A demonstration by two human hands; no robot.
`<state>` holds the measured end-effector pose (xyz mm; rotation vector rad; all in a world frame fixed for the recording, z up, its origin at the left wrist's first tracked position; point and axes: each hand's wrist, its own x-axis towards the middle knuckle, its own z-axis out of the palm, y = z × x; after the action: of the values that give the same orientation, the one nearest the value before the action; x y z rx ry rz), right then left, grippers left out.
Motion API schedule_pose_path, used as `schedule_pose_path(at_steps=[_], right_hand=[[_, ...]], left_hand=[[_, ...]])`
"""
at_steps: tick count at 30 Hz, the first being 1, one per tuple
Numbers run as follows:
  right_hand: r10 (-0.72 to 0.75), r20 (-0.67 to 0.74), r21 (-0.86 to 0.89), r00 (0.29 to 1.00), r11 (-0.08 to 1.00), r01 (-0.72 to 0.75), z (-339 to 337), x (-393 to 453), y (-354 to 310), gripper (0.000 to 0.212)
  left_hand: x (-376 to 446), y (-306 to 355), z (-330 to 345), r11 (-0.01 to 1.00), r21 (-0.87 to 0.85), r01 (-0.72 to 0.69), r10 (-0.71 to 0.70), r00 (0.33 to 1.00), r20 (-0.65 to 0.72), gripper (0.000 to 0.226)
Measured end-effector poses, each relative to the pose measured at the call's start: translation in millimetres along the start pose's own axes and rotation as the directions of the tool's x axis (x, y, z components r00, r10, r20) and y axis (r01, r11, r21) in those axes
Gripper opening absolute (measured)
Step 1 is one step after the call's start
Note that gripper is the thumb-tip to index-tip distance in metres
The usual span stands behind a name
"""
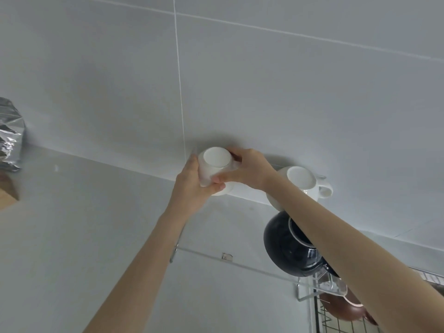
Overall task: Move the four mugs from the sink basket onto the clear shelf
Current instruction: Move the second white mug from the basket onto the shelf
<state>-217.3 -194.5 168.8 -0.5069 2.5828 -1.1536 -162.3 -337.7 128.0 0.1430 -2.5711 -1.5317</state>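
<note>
White mug (216,158): at the far left corner of the clear shelf (240,261), against the tiled wall (120,80), seen from below. Left hand (194,186) and right hand (247,170): fingers wrapped around it from either side. Second white mug (302,180): on the shelf to the right, handle rightward. Dark mug (286,243): nearer the front edge. Brown mug (343,308): in the wire basket (336,325) below. Foil bag (9,135): far left

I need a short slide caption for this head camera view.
Both hands set a white mug on the clear shelf.
</note>
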Motion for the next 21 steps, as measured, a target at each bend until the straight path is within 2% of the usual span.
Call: schedule_pose_path(at_steps=[2, 5, 6, 8, 9, 11, 13, 17, 21], right_hand=[[-0.008, 0.015, 0.004, 1.000, 1.000, 0.008, 0.5, -2.6, 1.9, 0.054], [-0.018, 0.040, -0.054, 0.999, 0.998, 0.020, -4.7, -6.1, 4.2, 0.035], [-0.013, 0.035, -0.060, 0.999, 0.998, 0.015, -9.3, -8.3, 4.4, 0.038], [0.019, -0.025, 0.000, 1.000, 1.000, -0.019, -26.9, -17.2, 3.3, 0.062], [0.026, -0.057, 0.062, 0.998, 0.998, -0.022, -38.5, -25.2, 1.8, 0.064], [0.014, -0.125, 0.167, 0.992, 0.986, 0.007, -63.9, -47.0, 0.1, 0.051], [0.011, -0.207, 0.229, 0.978, 0.973, 0.038, -92.4, -76.7, 1.2, 0.038], [0.029, -0.363, 0.310, 0.931, 0.946, 0.091, -138.1, -145.4, 19.6, 0.024], [0.131, -0.447, 0.365, 0.885, 0.930, 0.047, -156.1, -209.7, 60.0, 0.021]], left_hand=[[-0.4, -0.1, 2.2, 1.000, 0.017, 0.016, -0.016, 1.000, 0.010, 0.069], [-2.9, 4.4, 6.3, 0.995, 0.100, 0.009, -0.005, 0.999, -0.033, 0.079], [-4.2, 8.0, 7.6, 0.989, 0.146, -0.008, 0.014, 0.999, -0.038, 0.084], [-9.3, 20.9, 9.6, 0.981, 0.193, -0.025, 0.030, 0.999, -0.027, 0.093], [-12.0, 28.1, 11.4, 0.980, 0.196, -0.024, 0.030, 0.999, -0.026, 0.096], [-19.5, 47.6, 15.5, 0.979, 0.199, -0.048, 0.057, 0.998, -0.039, 0.097], [-30.4, 74.7, 22.6, 0.971, 0.197, -0.137, 0.151, 0.987, -0.060, 0.092], [-65.6, 136.6, 53.3, 0.959, 0.051, -0.280, 0.283, 0.958, -0.049, 0.075], [-111.3, 173.0, 116.2, 0.938, -0.158, -0.308, 0.335, 0.920, 0.201, 0.063]])
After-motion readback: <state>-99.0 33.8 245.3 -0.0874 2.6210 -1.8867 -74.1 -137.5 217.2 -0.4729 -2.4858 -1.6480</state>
